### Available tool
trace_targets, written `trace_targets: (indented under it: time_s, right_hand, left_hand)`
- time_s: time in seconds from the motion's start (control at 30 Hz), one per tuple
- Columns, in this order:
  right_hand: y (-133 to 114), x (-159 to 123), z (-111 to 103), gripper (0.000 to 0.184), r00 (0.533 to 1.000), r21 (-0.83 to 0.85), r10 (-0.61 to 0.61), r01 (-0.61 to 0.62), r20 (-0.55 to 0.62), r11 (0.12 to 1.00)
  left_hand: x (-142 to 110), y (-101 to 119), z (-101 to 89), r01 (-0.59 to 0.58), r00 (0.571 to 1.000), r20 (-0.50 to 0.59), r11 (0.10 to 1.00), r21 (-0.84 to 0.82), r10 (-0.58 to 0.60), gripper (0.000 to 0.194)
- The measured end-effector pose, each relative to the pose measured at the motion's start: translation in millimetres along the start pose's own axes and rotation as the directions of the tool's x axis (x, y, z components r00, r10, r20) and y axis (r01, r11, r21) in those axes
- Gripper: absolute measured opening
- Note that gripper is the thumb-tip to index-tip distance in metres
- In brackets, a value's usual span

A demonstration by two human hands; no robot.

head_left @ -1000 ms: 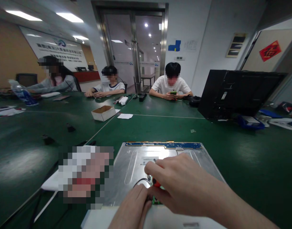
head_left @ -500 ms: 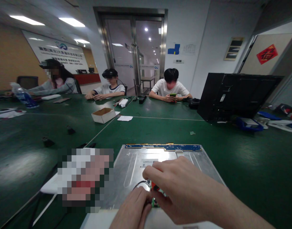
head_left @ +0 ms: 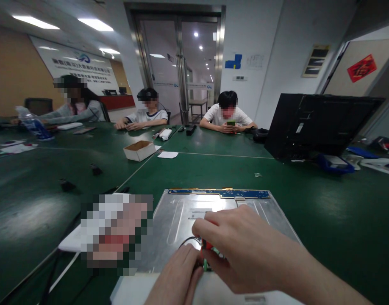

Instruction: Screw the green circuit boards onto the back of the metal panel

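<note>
A silver metal-backed display panel (head_left: 169, 254) lies in front of me, with a long blue circuit board (head_left: 245, 194) along its far edge. Over the panel's near part, my right hand (head_left: 235, 245) is closed around a red-and-black screwdriver (head_left: 207, 244), mostly covered by the fingers. Its tip is hidden. Just left of it, my left hand (head_left: 178, 271) rests low with fingers pressed together, against the side of a small green circuit board (head_left: 206, 266). What those fingertips pinch is hidden. A thin black cable (head_left: 190, 239) loops above them.
To the left lies a blurred-out flat item (head_left: 115, 228) beside cables. Farther off on the green table (head_left: 220, 173) are an open white box (head_left: 139, 151), a bottle (head_left: 35, 125) and a black monitor-like casing (head_left: 318, 127). Several people sit across the table.
The view has tilted slightly down and back up. Both hands keep their places over the panel, the right one shifting only slightly around the screwdriver.
</note>
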State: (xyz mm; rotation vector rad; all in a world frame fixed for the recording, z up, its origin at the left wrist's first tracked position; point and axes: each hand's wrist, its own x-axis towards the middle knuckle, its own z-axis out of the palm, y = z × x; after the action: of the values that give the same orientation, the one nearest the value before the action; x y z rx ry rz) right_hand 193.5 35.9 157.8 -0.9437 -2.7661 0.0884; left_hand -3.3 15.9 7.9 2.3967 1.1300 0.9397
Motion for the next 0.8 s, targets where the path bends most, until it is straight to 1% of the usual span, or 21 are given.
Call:
trace_targets:
  time_s: [0.17,0.33,0.5,0.7,0.8]
  right_hand:
    - [0.7,1.9,5.1,0.009,1.0,-0.038,0.016,-0.016,-0.02,0.999]
    - [2.3,2.0,6.0,0.015,0.999,-0.034,0.023,-0.023,-0.027,0.999]
    - [1.5,1.9,2.5,0.009,1.0,0.002,0.014,-0.014,-0.006,1.0]
    - [1.5,2.4,2.1,0.008,1.0,0.029,0.017,-0.017,-0.021,0.999]
    - [1.5,2.3,2.3,0.008,1.0,0.029,0.018,-0.017,-0.02,0.999]
  left_hand:
    - [-1.8,-0.8,1.7,-0.017,0.999,-0.043,1.0,0.021,0.018,0.02]
    - [-3.5,-3.8,4.0,-0.027,0.999,-0.036,0.998,0.048,0.029,0.017]
    - [-1.0,-2.9,3.7,-0.037,0.999,-0.034,0.999,0.04,0.038,0.017]
    - [1.2,1.4,3.8,-0.019,0.998,-0.063,1.0,0.005,0.019,0.019]
    - [1.6,3.6,2.7,-0.01,0.998,-0.056,1.0,0.0,0.01,0.02]
